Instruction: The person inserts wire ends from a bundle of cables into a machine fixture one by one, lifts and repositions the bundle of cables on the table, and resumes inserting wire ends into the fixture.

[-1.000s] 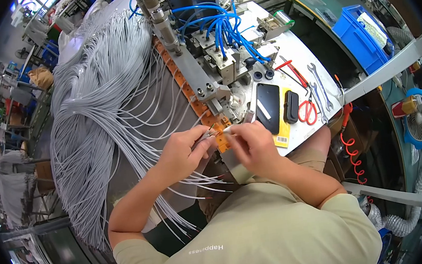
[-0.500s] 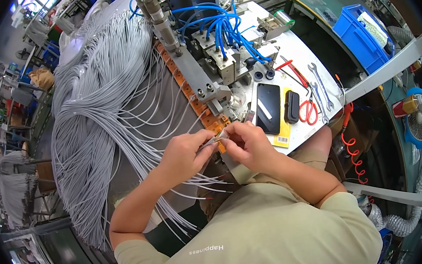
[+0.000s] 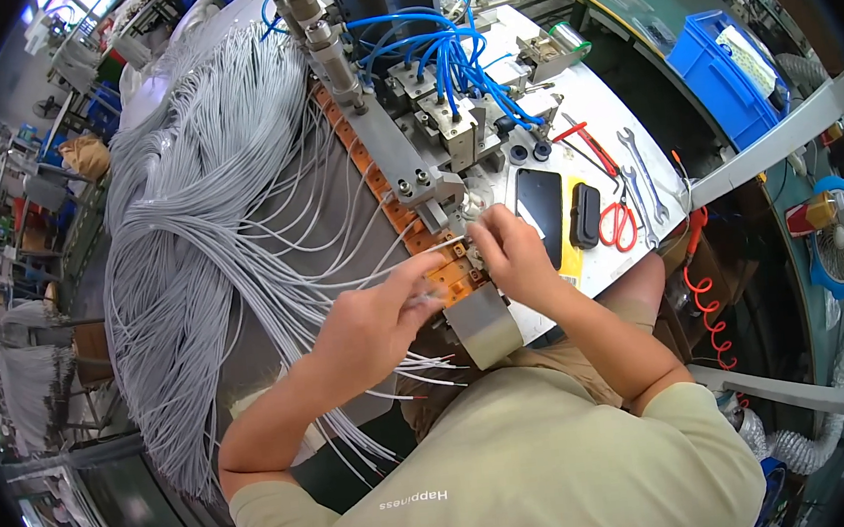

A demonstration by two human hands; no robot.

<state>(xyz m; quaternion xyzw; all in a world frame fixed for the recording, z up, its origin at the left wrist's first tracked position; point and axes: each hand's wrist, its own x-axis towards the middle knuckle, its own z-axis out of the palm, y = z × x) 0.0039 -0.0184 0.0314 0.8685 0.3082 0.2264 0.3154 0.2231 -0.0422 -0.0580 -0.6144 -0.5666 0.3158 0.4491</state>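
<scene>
Above the orange track (image 3: 459, 282) of a bench machine, my right hand (image 3: 515, 260) pinches the end of a grey cable (image 3: 438, 246). That cable stretches leftward, passing just beyond my left hand (image 3: 372, 328). My left fingers lie close to the track and are smeared by motion, so whether they hold anything is hidden. A large bundle of grey cables (image 3: 189, 234) spreads over the bench to the left. Several loose cable ends (image 3: 431, 363) with bare tips poke out below my left wrist. The machine's metal arm (image 3: 376, 137) runs along the track's right side.
Blue air hoses (image 3: 449, 60) loop over the machine. At right on the white tabletop are a dark phone (image 3: 540, 208), a black case (image 3: 585, 214), red scissors (image 3: 618, 224) and wrenches (image 3: 635, 170). Farther off stand a blue crate (image 3: 722, 77) and a fan (image 3: 838, 237).
My hands, together before, have come apart. The right hand has moved up and right with the cable end, over the phone's lower edge. My left hand's fingers have loosened and blurred.
</scene>
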